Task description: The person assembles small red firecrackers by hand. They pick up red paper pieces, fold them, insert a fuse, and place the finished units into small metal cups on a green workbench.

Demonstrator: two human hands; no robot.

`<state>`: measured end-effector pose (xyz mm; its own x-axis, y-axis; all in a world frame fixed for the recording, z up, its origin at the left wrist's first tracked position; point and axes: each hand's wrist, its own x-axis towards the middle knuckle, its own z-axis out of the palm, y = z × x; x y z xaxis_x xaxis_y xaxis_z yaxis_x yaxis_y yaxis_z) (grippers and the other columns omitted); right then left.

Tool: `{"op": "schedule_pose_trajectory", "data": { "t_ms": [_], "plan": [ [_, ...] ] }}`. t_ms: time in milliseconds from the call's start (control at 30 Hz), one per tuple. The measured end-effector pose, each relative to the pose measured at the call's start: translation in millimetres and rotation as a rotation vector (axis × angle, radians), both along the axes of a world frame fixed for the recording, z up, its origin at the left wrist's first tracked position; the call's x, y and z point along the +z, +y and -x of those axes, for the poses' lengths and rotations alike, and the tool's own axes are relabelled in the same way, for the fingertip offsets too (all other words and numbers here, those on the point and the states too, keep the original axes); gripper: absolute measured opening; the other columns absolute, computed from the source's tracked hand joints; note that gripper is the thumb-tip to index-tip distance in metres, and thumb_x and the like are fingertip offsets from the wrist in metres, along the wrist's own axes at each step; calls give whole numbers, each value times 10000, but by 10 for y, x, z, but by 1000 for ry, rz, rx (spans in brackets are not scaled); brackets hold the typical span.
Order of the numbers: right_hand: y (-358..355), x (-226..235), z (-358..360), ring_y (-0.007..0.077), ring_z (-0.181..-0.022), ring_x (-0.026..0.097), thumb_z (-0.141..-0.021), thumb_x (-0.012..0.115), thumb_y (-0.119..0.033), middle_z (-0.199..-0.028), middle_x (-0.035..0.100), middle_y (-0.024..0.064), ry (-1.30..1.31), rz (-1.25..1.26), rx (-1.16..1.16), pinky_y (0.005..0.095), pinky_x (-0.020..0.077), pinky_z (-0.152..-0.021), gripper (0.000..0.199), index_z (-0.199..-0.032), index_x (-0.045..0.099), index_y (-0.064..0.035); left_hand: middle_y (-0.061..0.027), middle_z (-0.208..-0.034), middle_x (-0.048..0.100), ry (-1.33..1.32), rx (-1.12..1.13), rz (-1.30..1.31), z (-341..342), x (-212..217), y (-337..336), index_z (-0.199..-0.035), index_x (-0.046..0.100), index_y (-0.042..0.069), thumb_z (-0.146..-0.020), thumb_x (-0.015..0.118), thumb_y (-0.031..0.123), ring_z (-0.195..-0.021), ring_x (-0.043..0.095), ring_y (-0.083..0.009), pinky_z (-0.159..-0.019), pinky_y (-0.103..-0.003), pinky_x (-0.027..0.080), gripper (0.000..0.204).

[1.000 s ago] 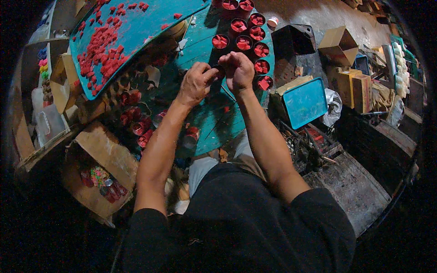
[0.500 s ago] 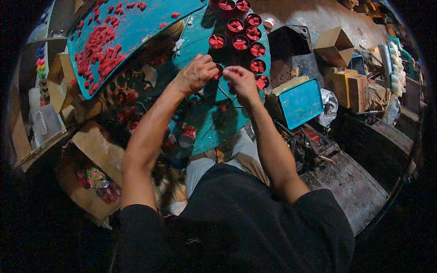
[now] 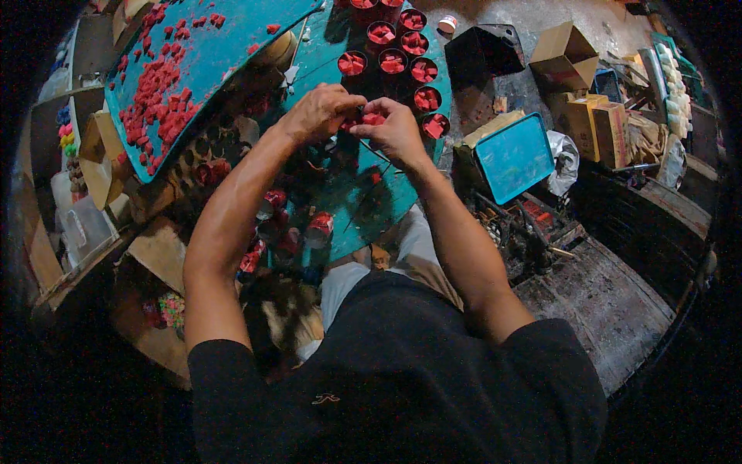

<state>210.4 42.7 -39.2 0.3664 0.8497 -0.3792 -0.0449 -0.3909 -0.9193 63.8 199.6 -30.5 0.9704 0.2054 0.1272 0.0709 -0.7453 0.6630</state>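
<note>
Both my hands meet over a dark cup with red chunks (image 3: 349, 124), which is mostly hidden under them. My left hand (image 3: 318, 113) is closed above the cup's left side, fingers bent and pressed together; what they pinch, if anything, is hidden. From the right, my right hand (image 3: 397, 133) pinches red chunks (image 3: 374, 118) between thumb and fingers. Beyond them on the turquoise table (image 3: 371, 203) stand several dark round cups (image 3: 393, 61) filled with the same red chunks. Loose red chunks (image 3: 166, 108) lie heaped and scattered on a large blue-green tray (image 3: 224, 54) at the far left.
Glass jars with red contents (image 3: 319, 226) stand left of the table's near part. At right are a tilted blue tray (image 3: 514, 158), a black bin (image 3: 485, 56) and cardboard boxes (image 3: 564, 56). An open carton (image 3: 158, 251) sits low at left.
My right hand has moved in closer to my left hand, and red chunks now show in its fingers. My left hand stays over the cup. The whole view has shifted slightly.
</note>
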Motion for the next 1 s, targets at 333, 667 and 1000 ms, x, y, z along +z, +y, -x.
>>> {"op": "schedule_pose_trajectory", "data": {
  "t_ms": [333,667,1000],
  "plan": [
    [-17,149,325,306,-824,693,-769,788,-86,-889,689,158,-559,-88,69,389,557,-783,400,-1131,641,0,-151,-1063,706,153,138,74,127,-130,47,-1300,648,116,-844,765,84,-973,693,-358,-870,-443,566,472],
    [72,216,-175,255,-791,681,-755,764,-82,-914,691,136,-370,-112,257,381,554,-752,415,-1144,634,-18,-197,-1305,645,13,905,207,286,-141,-971,-1373,568,11,-750,910,344,-1194,636,-362,-1027,-440,507,785],
    [3,199,-387,98,-716,561,-849,741,23,-916,587,9,437,163,94,271,471,-585,373,-1182,590,-51,-170,-1265,646,-119,589,260,142,-65,-636,-1246,678,53,-815,816,153,-1172,631,-389,-1018,-432,512,463]
  ]
}}
